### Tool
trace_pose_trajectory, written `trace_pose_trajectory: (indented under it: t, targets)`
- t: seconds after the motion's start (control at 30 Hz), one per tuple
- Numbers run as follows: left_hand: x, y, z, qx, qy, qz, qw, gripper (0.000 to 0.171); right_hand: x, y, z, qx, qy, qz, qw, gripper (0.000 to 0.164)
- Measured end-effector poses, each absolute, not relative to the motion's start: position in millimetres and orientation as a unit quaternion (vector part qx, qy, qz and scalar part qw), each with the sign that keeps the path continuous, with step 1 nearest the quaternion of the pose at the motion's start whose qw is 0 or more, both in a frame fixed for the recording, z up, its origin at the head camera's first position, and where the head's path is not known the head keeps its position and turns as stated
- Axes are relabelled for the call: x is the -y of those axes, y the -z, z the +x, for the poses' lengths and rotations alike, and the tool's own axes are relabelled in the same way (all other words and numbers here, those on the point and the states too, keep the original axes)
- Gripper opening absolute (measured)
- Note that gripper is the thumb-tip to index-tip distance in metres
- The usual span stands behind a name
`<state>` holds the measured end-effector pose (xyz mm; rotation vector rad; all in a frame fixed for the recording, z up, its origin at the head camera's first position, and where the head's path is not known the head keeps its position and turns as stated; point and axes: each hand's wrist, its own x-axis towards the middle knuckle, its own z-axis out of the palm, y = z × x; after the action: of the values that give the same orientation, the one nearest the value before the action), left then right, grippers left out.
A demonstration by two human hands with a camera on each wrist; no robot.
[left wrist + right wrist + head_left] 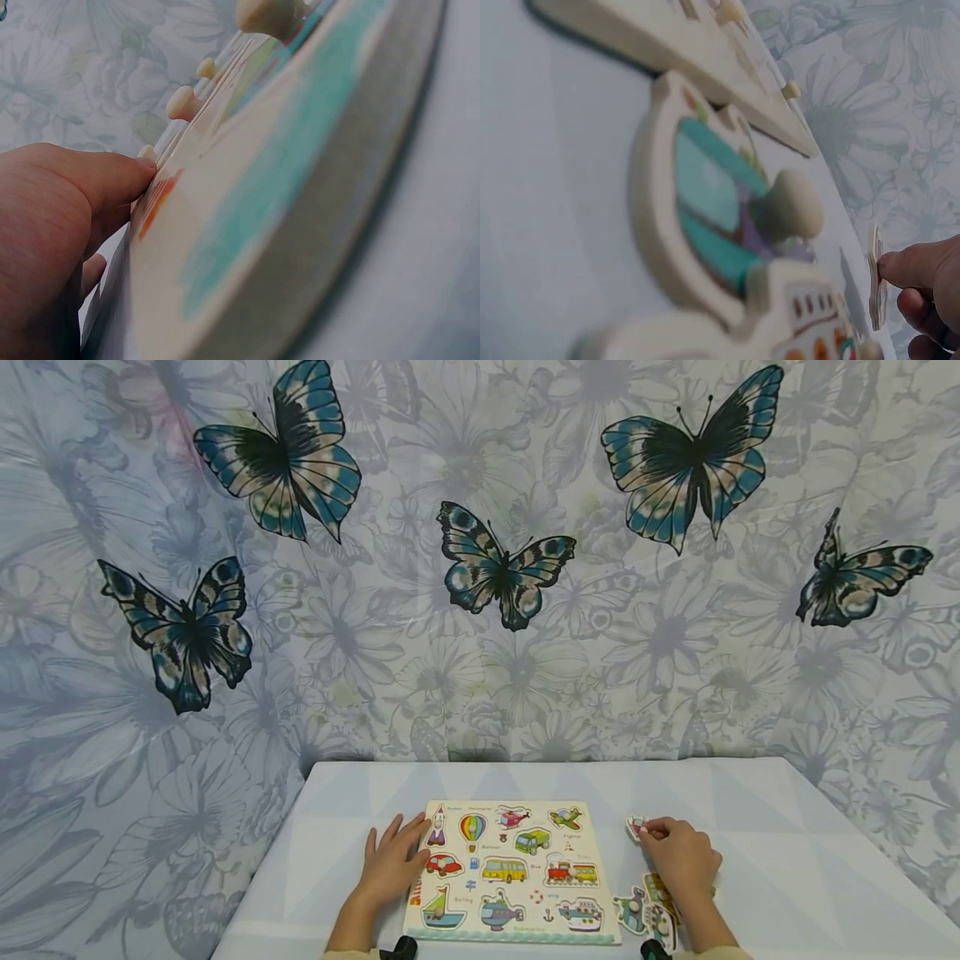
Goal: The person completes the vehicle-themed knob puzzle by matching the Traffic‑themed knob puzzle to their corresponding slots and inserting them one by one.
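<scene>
- The small piece (634, 827) is right of the board (517, 936); it is probably light, stiff wood, easily pinched by its edge or a knob, if it has one.
- The right hand (684, 862) pinches it between thumb and finger, the fingers almost together.
- Loose pieces (632, 911) lie below that hand; the right wrist view shows a round knob (798, 204) on one, the surest hold, though smooth paint may slip.
- The left hand (392, 862) has its fingers spread, thumb on the board's left edge, gripping nothing.
- The head view shows the board's pictures; the left wrist view adds its thick side and raised knobs (183, 103).
</scene>
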<state>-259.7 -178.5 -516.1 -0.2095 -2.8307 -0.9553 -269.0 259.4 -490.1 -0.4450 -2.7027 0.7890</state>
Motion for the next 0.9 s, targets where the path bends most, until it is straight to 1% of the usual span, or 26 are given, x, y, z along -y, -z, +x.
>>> trace_pose_trajectory:
  t: [0.43,0.7,0.9]
  targets:
    - [178,517,-261,0.942,0.320,-0.065,0.071,0.050,-235,484,-276,0.947,-0.264,-0.099,0.156,0.017]
    - [178,517,-260,0.943,0.319,-0.063,0.073,0.050,-212,480,-280,0.950,-0.268,-0.063,0.149,0.013]
    - [178,517,-259,0.944,0.315,-0.062,0.072,0.051,-195,479,-285,0.950,-0.267,-0.039,0.154,0.012]
